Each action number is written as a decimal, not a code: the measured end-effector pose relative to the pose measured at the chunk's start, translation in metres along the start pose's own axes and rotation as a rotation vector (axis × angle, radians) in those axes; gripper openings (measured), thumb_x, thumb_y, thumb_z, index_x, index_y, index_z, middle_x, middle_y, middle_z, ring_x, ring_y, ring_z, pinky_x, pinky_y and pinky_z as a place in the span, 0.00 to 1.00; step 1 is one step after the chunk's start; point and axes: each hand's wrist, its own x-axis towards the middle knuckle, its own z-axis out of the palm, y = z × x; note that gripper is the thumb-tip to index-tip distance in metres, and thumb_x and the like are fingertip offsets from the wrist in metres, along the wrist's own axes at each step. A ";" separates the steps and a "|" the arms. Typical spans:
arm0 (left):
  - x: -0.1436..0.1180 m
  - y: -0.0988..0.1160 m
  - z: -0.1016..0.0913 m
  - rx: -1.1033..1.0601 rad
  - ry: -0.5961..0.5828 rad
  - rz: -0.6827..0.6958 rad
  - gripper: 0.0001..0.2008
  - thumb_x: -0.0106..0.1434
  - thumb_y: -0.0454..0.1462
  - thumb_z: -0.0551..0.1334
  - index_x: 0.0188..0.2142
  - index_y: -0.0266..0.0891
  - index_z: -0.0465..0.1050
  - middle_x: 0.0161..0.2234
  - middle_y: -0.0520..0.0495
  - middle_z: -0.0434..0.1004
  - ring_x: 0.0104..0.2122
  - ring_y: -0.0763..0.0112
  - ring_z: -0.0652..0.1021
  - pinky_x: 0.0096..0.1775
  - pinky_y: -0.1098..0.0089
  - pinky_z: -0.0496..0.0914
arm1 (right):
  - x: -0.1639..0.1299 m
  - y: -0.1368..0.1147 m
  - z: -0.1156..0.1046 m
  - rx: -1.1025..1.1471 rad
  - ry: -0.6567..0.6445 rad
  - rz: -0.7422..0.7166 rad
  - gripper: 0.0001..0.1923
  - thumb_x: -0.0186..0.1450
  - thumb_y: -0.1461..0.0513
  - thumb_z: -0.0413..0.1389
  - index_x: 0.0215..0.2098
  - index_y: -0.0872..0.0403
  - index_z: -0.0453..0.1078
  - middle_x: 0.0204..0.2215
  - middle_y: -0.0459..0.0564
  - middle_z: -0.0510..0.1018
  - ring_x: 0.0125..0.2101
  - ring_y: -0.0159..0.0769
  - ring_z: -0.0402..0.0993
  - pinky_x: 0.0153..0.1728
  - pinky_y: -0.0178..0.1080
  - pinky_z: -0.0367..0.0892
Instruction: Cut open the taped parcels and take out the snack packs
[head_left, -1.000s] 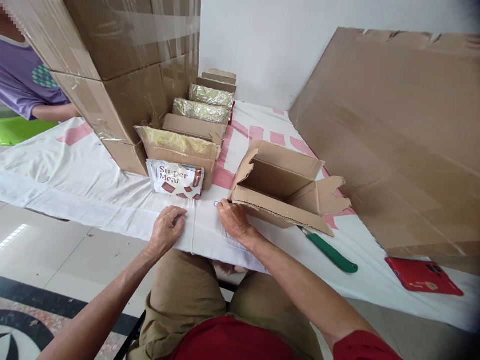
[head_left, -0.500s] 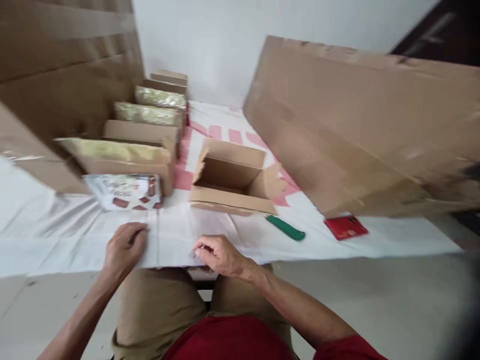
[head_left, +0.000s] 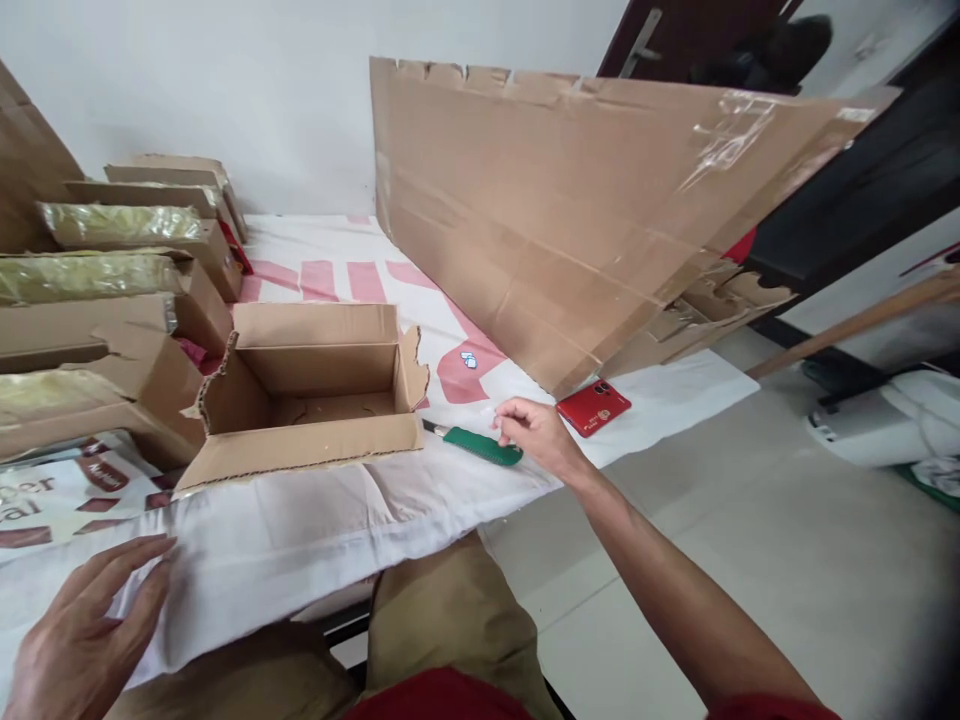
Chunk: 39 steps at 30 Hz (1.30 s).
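My left hand (head_left: 96,618) lies open on the white cloth at the table's front edge, fingers stretched, below a white printed pouch (head_left: 64,500). My right hand (head_left: 536,432) is over the green-handled knife (head_left: 484,446), fingertips pinched together. A small pale bit shows at the fingertips, too small to name. The knife lies on the cloth, its short blade pointing left. Left of it stands an open cardboard box (head_left: 300,440), flaps up, with nothing seen inside. Just beyond my right hand, a red phone (head_left: 595,407) lies face down.
Several cardboard boxes (head_left: 142,240) holding shiny yellowish packs stand in a row at the left. A large cardboard sheet (head_left: 517,210) leans across the back right. A small blue-and-white piece (head_left: 469,360) lies on the cloth (head_left: 337,540). A white bin-like container (head_left: 862,425) is on the floor at right.
The view has turned right. My right hand has moved right, away from the table's front middle, to above the knife. My left hand has opened out and stays near the front edge.
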 end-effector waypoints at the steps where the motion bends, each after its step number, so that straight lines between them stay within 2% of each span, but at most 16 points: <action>1: 0.002 0.009 0.005 -0.023 -0.019 0.017 0.16 0.61 0.55 0.60 0.42 0.56 0.82 0.48 0.51 0.84 0.45 0.52 0.83 0.25 0.63 0.80 | 0.014 0.010 -0.001 -0.034 0.035 0.008 0.09 0.63 0.60 0.53 0.30 0.52 0.74 0.23 0.45 0.80 0.24 0.35 0.79 0.28 0.34 0.70; 3: 0.005 0.026 0.017 -0.019 -0.041 0.062 0.16 0.62 0.54 0.61 0.43 0.55 0.82 0.49 0.50 0.84 0.49 0.50 0.82 0.28 0.62 0.81 | 0.043 0.028 -0.001 -0.128 0.103 0.016 0.08 0.63 0.61 0.53 0.31 0.52 0.74 0.25 0.46 0.82 0.27 0.36 0.80 0.31 0.36 0.71; 6: 0.005 0.039 0.035 0.024 -0.032 0.152 0.18 0.64 0.53 0.59 0.42 0.50 0.82 0.48 0.46 0.84 0.49 0.47 0.82 0.40 0.53 0.81 | 0.083 0.048 0.005 -0.291 0.166 0.021 0.10 0.65 0.63 0.54 0.35 0.52 0.78 0.32 0.51 0.85 0.35 0.42 0.82 0.38 0.39 0.70; 8: 0.003 0.039 0.043 0.037 -0.016 0.197 0.18 0.65 0.53 0.58 0.40 0.49 0.82 0.47 0.44 0.85 0.47 0.45 0.83 0.48 0.45 0.79 | 0.103 0.057 0.009 -0.394 0.170 0.016 0.12 0.66 0.65 0.53 0.39 0.53 0.80 0.38 0.54 0.87 0.40 0.45 0.82 0.41 0.40 0.68; 12: -0.001 0.023 0.047 0.084 -0.052 0.267 0.15 0.65 0.50 0.60 0.43 0.50 0.81 0.48 0.43 0.84 0.45 0.44 0.82 0.48 0.43 0.77 | 0.128 0.067 0.018 -0.568 0.106 -0.024 0.15 0.70 0.66 0.51 0.45 0.54 0.80 0.46 0.56 0.86 0.47 0.46 0.80 0.42 0.40 0.65; 17: 0.000 0.002 0.047 0.132 -0.084 0.360 0.15 0.65 0.49 0.62 0.46 0.51 0.82 0.46 0.45 0.85 0.42 0.47 0.83 0.43 0.49 0.79 | 0.136 0.068 0.026 -0.755 0.007 -0.097 0.16 0.74 0.65 0.49 0.49 0.56 0.79 0.48 0.61 0.84 0.47 0.47 0.77 0.41 0.40 0.62; 21: -0.001 -0.007 0.048 0.178 -0.104 0.348 0.16 0.65 0.50 0.61 0.47 0.52 0.82 0.47 0.46 0.85 0.43 0.49 0.83 0.39 0.54 0.79 | 0.137 0.066 0.027 -0.859 -0.049 -0.141 0.19 0.74 0.67 0.47 0.50 0.58 0.79 0.46 0.64 0.83 0.45 0.47 0.76 0.40 0.40 0.59; 25: -0.005 -0.009 0.050 0.167 -0.102 0.327 0.17 0.64 0.50 0.62 0.48 0.52 0.82 0.45 0.46 0.85 0.43 0.50 0.83 0.41 0.54 0.78 | 0.136 0.065 0.026 -0.908 -0.105 -0.178 0.19 0.75 0.67 0.47 0.49 0.58 0.80 0.42 0.63 0.83 0.43 0.46 0.75 0.41 0.41 0.58; 33: -0.007 -0.002 0.050 0.097 -0.131 0.208 0.18 0.61 0.53 0.62 0.46 0.54 0.82 0.46 0.46 0.85 0.45 0.44 0.83 0.43 0.48 0.77 | 0.134 0.067 0.020 -0.843 -0.164 -0.175 0.15 0.71 0.68 0.53 0.47 0.55 0.82 0.44 0.62 0.84 0.47 0.47 0.77 0.47 0.42 0.63; 36: -0.005 0.009 0.048 0.076 -0.130 0.156 0.17 0.61 0.53 0.62 0.44 0.53 0.82 0.45 0.45 0.85 0.45 0.43 0.82 0.46 0.46 0.77 | 0.134 0.069 0.015 -0.756 -0.136 -0.151 0.16 0.68 0.69 0.55 0.48 0.52 0.82 0.47 0.58 0.85 0.49 0.47 0.79 0.48 0.41 0.67; 39: -0.004 0.028 0.045 0.052 -0.101 0.157 0.15 0.62 0.52 0.62 0.42 0.51 0.83 0.46 0.45 0.85 0.46 0.47 0.82 0.50 0.47 0.76 | 0.133 0.066 0.010 -0.641 -0.056 -0.126 0.18 0.68 0.70 0.53 0.49 0.51 0.82 0.49 0.56 0.86 0.49 0.48 0.81 0.50 0.43 0.70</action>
